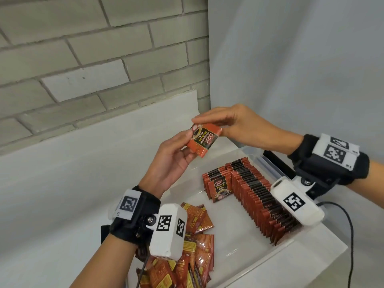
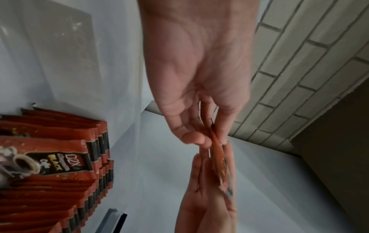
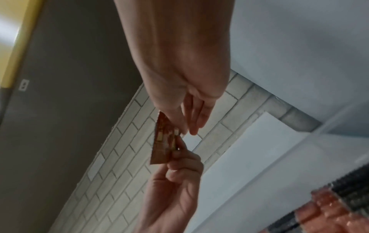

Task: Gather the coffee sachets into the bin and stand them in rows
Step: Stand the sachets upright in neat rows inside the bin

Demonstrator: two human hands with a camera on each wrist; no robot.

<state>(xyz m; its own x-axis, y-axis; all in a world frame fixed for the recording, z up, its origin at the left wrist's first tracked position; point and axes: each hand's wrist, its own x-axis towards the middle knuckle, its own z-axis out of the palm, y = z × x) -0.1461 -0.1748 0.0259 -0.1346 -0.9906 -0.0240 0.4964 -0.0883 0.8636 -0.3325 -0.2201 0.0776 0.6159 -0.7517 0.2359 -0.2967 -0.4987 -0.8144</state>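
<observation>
1. Pinching one small stack of sachets from both ends, the left hand and right hand held it above the bin.
2. Step judged: squaring it for the standing rows.
3. Next move calls for lowering it upright beside the short row; loose sachets remained.

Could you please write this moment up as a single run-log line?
left hand: holds sachets | right hand: pinches same sachets | bin: rows standing | loose pile: still outside
</observation>
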